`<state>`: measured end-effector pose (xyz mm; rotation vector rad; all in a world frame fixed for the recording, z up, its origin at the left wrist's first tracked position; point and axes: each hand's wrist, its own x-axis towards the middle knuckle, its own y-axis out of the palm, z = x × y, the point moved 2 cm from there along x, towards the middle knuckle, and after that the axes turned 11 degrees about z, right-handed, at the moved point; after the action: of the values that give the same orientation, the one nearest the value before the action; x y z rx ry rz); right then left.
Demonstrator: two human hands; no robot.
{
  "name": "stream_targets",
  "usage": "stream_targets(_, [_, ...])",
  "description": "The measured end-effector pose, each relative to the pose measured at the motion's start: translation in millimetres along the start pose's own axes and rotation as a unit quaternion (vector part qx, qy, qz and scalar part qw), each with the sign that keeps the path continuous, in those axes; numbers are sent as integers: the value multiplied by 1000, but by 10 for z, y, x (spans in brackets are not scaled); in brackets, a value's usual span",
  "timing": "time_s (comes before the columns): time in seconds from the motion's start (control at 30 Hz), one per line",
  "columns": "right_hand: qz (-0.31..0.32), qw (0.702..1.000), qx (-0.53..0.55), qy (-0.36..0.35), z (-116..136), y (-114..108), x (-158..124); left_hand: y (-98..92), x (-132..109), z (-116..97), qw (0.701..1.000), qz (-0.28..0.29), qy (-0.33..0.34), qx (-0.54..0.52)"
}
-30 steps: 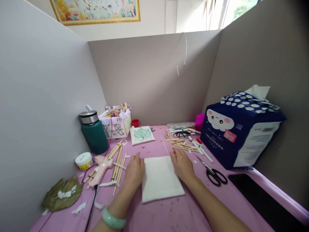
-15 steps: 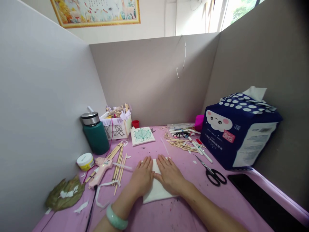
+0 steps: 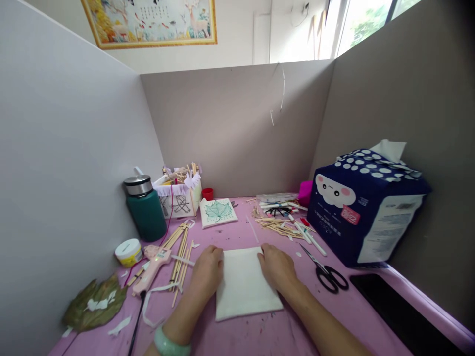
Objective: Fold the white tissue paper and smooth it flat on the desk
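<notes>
From the head view, a folded white tissue (image 3: 245, 284) lay flat on the pink table (image 3: 315, 316), near the middle. The left hand (image 3: 208, 272) rested palm-down on its left edge and the right hand (image 3: 276, 267) on its right edge, fingers curled, gripping nothing. Black scissors (image 3: 326, 274) lay just right; a glue gun (image 3: 152, 264) lay left.

Sticks (image 3: 180, 247) left, scissors (image 3: 326, 272) right; near table (image 3: 260, 336) bare
</notes>
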<state>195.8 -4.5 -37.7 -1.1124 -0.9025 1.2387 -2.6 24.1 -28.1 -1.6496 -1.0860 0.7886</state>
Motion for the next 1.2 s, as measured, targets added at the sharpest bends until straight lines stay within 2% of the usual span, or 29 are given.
stream_targets(0.13, [-31, 999, -14, -13, 72, -26, -56, -11, -23, -2, 1000, -20, -15, 13])
stream_targets(0.23, [-76, 992, -21, -103, 161, -17, -102, -4, -31, -18, 999, -20, -16, 33])
stream_targets(0.33, [-69, 986, -13, -153, 182, 24, -103, 10, -26, -23, 999, -9, -6, 35])
stream_targets(0.53, [-75, 994, 5, -78, 66, 30, -32, 31, -1, 6, 999, -26, -8, 42])
stream_targets(0.83, [-77, 996, 23, -30, -15, -2, 5, -3, -17, -18, 999, -41, 7, 29])
stream_targets(1.03, [-63, 998, 26, -17, -66, -6, 30, -38, -29, -37, 999, -21, 34, 27])
stream_targets(1.2, [-55, 998, 29, -8, -70, -8, 40, -60, -30, -32, 998, -59, 19, 13])
